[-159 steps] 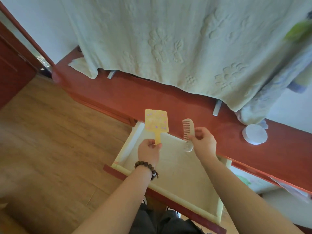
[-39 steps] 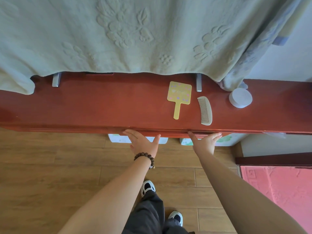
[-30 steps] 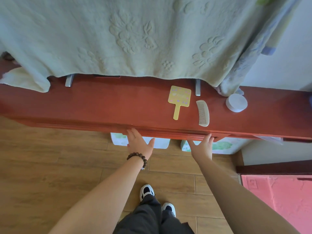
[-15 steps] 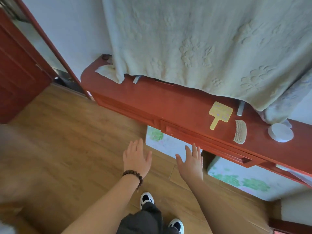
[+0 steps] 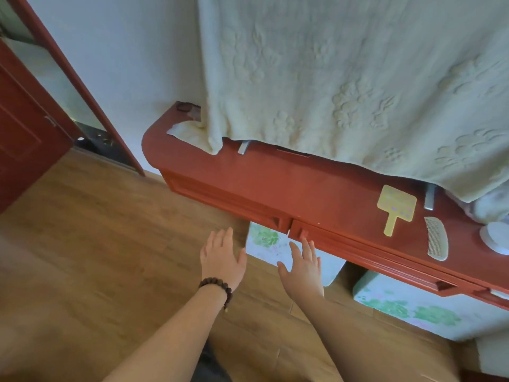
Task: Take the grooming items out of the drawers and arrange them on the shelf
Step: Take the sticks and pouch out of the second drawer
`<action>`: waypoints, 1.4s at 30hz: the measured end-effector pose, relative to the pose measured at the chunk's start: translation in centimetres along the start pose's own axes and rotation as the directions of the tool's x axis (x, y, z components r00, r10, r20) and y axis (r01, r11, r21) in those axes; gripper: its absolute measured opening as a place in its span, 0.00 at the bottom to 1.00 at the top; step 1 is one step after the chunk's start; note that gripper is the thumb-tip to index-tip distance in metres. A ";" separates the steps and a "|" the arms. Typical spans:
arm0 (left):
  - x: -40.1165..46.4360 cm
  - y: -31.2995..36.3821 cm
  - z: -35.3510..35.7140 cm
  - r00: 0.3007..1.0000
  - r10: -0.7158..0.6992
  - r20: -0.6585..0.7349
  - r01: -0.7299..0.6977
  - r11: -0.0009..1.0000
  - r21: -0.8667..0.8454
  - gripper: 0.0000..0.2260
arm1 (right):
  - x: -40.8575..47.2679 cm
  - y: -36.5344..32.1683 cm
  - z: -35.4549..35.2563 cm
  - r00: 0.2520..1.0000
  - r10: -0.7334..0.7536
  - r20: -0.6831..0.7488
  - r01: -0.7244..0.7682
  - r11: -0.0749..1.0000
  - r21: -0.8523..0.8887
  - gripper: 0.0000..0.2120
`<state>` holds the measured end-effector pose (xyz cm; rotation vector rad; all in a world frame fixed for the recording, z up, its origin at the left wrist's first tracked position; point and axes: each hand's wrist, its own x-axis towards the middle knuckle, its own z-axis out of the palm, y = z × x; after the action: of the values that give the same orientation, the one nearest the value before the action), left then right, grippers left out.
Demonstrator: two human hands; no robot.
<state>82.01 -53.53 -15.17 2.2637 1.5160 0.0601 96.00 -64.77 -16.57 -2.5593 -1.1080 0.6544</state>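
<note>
Both forearms are bare, with no sleeves in view. The left hand [image 5: 222,257] has a bracelet [image 5: 217,288] of dark brown round beads at its wrist. The right hand [image 5: 303,268] wears nothing. Dark trousers [image 5: 209,368] show below the arms.

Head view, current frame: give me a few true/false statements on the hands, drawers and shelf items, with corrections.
1. The yellow hand mirror lies on the red shelf. True.
2. The comb is held in the right hand. False: it lies on the shelf beside the mirror; that hand is flat and holds nothing.
3. The left hand wears a bead bracelet. True.
4. A drawer stands pulled out. False: both drawer fronts sit shut.
5. A cream towel hangs above the shelf. True.
</note>
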 end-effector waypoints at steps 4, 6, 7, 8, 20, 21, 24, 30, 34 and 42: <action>6.1 -4.7 -1.5 0.991 0.108 0.081 -0.109 0.994 0.010 0.27 | 3.1 -6.0 3.2 0.993 0.114 -0.026 -0.113 0.993 0.041 0.27; 8.8 -7.5 -2.7 0.980 0.157 0.127 -0.161 0.987 0.022 0.27 | 4.0 -9.2 4.7 0.981 0.195 -0.018 -0.194 0.979 0.060 0.27; 10.0 -8.9 -3.4 0.976 0.169 0.135 -0.174 0.984 0.027 0.26 | 4.3 -10.7 5.4 0.972 0.233 -0.014 -0.231 0.970 0.072 0.27; 11.0 -10.3 -4.1 0.974 0.180 0.136 -0.186 0.982 0.032 0.26 | 4.5 -12.1 6.0 0.963 0.269 -0.013 -0.267 0.960 0.089 0.27; 16.5 -17.0 -5.1 0.941 0.208 0.266 -0.218 0.976 0.009 0.27 | 6.5 -17.0 9.0 0.865 0.499 0.038 -0.467 0.778 0.421 0.24; 17.0 -16.9 -4.8 0.944 0.184 0.275 -0.181 0.983 -0.035 0.27 | 7.2 -16.7 8.8 0.845 0.531 0.070 -0.494 0.721 0.485 0.23; 19.5 -15.9 -3.6 0.937 0.013 0.348 0.103 0.945 -0.310 0.26 | 10.0 -15.3 8.6 0.736 0.646 0.203 -0.552 0.399 0.732 0.19; 24.9 -13.5 -0.6 0.742 -0.261 0.617 0.662 0.430 -0.614 0.35 | 15.4 -11.5 10.1 0.636 0.606 0.477 -0.326 -0.348 0.879 0.25; 27.0 -13.3 0.8 0.694 -0.244 0.677 0.716 0.135 -0.685 0.37 | 17.7 -9.4 10.9 0.652 0.557 0.515 -0.217 -0.513 0.830 0.31; 28.2 -15.2 2.1 0.693 -0.103 0.714 0.680 -0.237 -0.694 0.42 | 18.6 -10.1 12.2 0.736 0.474 0.483 -0.022 -0.696 0.717 0.36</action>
<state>80.75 -24.08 -27.94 0.3176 1.1358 0.3533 94.81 -43.41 -28.32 -0.7896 0.8008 0.7364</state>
